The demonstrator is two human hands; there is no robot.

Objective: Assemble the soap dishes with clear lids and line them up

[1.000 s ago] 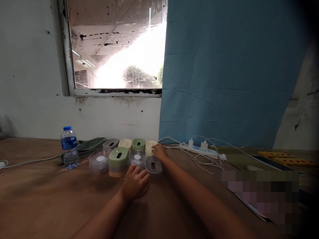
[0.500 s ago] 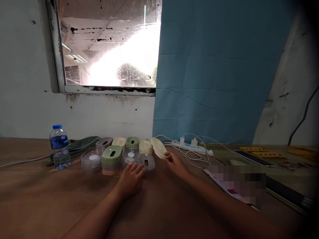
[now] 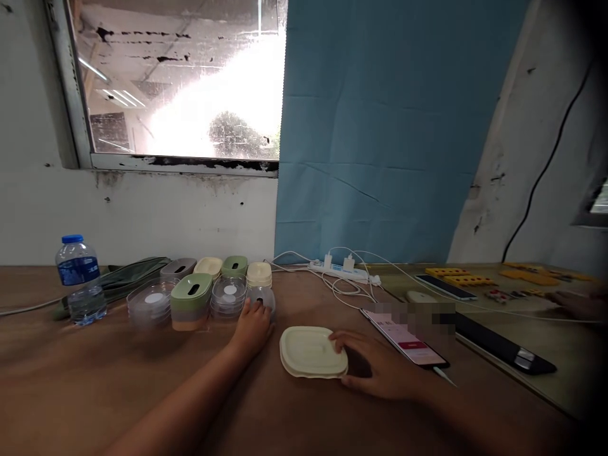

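Note:
My right hand (image 3: pixel 375 364) grips the right edge of a cream rectangular plastic lid (image 3: pixel 311 351), thumb at the near corner and fingers on top. The lid is low over the brown table in front of me. My left hand (image 3: pixel 253 329) has its fingers bent over a grey lid with a slot (image 3: pixel 266 297); the thumb is hidden. Left of that hand are stacked clear plastic containers (image 3: pixel 228 301) and a green slotted lid (image 3: pixel 190 288) atop a stack. Farther back sit cream lids (image 3: pixel 259 273), another green slotted lid (image 3: pixel 235 265) and a grey one (image 3: pixel 178 268).
More clear containers (image 3: pixel 151 304), a water bottle (image 3: pixel 80 282) and a dark green pouch (image 3: pixel 128 278) stand left. A power strip (image 3: pixel 342 273) with white cables lies behind. On the right are a phone (image 3: pixel 403 339), a black case (image 3: pixel 503 345), yellow parts (image 3: pixel 465 280) and another person's hand (image 3: pixel 574 304).
My right hand has brought the cream lid from beside the stacks toward me, turning it from tilted to nearly flat. My left hand has shifted from near the clear containers onto the grey slotted lid.

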